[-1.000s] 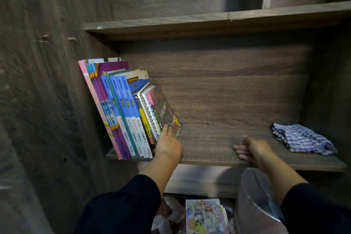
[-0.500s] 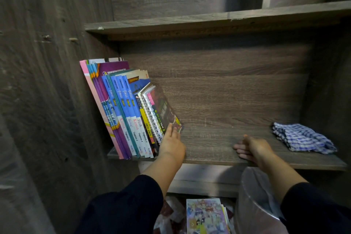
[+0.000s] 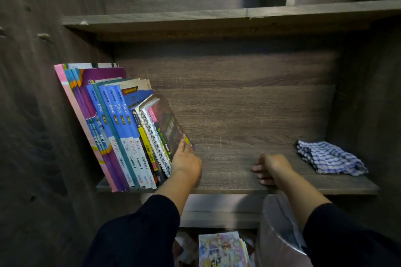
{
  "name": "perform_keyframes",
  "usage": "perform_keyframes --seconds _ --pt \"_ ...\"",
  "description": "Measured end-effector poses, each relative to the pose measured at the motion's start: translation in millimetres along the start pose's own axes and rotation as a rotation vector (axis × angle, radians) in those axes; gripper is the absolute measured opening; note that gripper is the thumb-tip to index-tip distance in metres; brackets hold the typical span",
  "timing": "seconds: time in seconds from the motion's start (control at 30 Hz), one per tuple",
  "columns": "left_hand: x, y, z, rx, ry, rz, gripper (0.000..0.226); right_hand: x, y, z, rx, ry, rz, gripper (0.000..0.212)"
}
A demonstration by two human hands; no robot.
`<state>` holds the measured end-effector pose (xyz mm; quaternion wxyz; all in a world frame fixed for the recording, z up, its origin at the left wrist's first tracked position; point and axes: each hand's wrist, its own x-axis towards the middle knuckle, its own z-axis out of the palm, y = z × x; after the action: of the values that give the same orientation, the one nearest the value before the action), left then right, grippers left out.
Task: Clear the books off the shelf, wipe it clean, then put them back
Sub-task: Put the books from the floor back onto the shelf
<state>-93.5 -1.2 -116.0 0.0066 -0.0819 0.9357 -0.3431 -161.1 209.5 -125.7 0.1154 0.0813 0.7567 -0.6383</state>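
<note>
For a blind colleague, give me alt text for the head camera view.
A left hand presses leaning books at the left end of a wooden shelf. The right hand rests on the shelf's front edge; a checked cloth lies at right.

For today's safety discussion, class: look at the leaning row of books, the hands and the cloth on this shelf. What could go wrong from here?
1. The books lean left, propped by the left hand against the dark end book; letting go may let them slide flat.
2. The right hand rests at the shelf edge, free to help if the row slips.
3. The checked cloth could get shelved in behind books.
</note>
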Motion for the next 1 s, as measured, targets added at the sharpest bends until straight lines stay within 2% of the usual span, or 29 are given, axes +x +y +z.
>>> perform_keyframes --seconds 0.2,0.27,0.5,0.67,0.93,1.0 --pt "14 3 5 0.034 -0.02 0.005 0.048 12 -5 27 -0.141 0.045 -0.134 0.029" --pt "17 3 8 0.025 -0.028 -0.001 0.048 19 -4 39 -0.277 0.054 -0.197 0.04" --pt "15 6 9 0.121 -0.155 -0.11 0.052 1 -10 61 -0.466 0.05 -0.281 0.044" --pt "11 3 10 0.087 -0.052 -0.059 0.05 8 -6 59 -0.427 0.005 -0.276 0.045" --pt "-19 5 -2 0.004 0.135 0.031 0.033 -15 1 52 -0.435 -0.085 -0.328 0.039" --pt "-38 5 -13 -0.061 0.202 0.046 0.032 -39 5 49 -0.343 -0.128 -0.338 0.029"
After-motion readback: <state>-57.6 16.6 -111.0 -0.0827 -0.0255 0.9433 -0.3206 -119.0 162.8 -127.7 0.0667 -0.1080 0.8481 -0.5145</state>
